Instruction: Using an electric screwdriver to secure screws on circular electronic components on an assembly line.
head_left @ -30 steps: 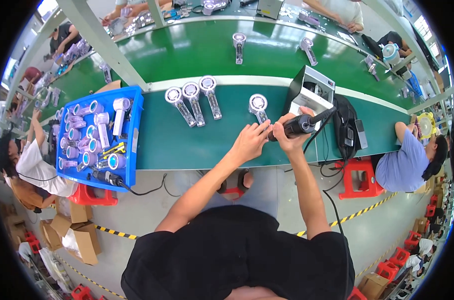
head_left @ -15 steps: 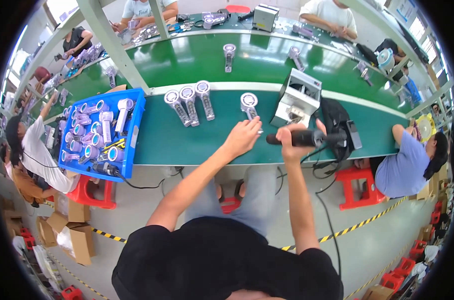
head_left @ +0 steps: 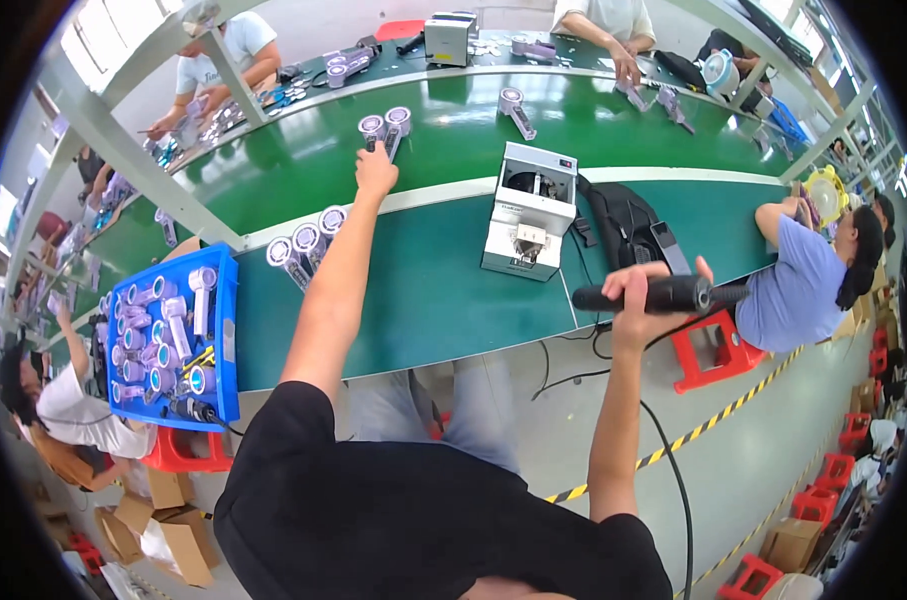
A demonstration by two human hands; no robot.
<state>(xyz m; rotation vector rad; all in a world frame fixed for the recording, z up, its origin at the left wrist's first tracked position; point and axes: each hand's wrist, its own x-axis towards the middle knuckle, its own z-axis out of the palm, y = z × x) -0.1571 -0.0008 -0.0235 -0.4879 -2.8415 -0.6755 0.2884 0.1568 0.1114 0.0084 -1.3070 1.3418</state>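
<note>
My left hand (head_left: 376,174) reaches far out over the green conveyor belt, closed around the handle of a purple-and-white handheld fan (head_left: 371,127). Right beside it on the belt lies a second handheld fan (head_left: 398,122). A black electric screwdriver (head_left: 663,294) is gripped in my right hand (head_left: 637,305), held level near the front edge of the bench, its cable trailing down. Three more handheld fans (head_left: 306,238) lie in a row on the bench, partly covered by my left forearm.
A blue tray (head_left: 230,340) full of fans and tools sits at the bench's left end. A grey-white screw feeder (head_left: 528,215) stands mid-bench, beside a black bag (head_left: 628,225). Further fans (head_left: 514,108) lie along the belt. Co-workers sit opposite and at both sides; a red stool (head_left: 718,350) stands at right.
My left hand has carried the fan from the bench out onto the belt. My right hand with the screwdriver has moved right, away from the screw feeder. The view has turned.
</note>
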